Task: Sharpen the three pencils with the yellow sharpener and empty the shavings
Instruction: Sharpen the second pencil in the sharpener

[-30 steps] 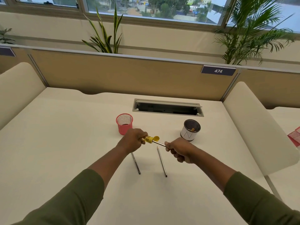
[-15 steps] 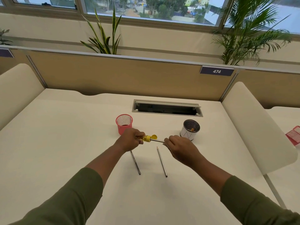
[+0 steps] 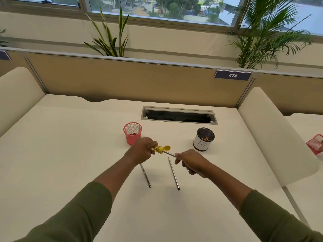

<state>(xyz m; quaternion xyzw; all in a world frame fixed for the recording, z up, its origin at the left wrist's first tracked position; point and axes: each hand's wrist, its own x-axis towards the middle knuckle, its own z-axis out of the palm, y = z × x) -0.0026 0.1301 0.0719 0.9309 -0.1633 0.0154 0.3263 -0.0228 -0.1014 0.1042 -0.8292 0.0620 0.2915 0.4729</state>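
Left hand: the left hand (image 3: 142, 151) is curled round the yellow sharpener (image 3: 159, 148), held above the counter (image 3: 70, 154) with its little lid flipped open towards the right.
Right hand: the right hand (image 3: 191, 163) pinches the held pencil (image 3: 169, 153) by the shaft, fingers curled round it; only a short stretch shows between hand and sharpener.
Held pencil: its tip goes into the sharpener's opening, and it runs down and right into the right hand.
Left pencil: the left pencil (image 3: 145, 175) lies flat on the counter below the left hand, its far end hidden under the wrist.
Right pencil: the right pencil (image 3: 173, 173) lies flat beside it, apart from it, point away from the person, just below the right hand.
Pink cup: a pink mesh cup (image 3: 132, 133) stands upright behind the left hand.
White cup: a white cup (image 3: 203, 139) with a dark inside stands to the right, with some orange bits in it.
Slot: a cable slot (image 3: 179, 115) sits open in the counter beyond both cups.
Sleeves: both arms wear green sleeves (image 3: 78, 215).
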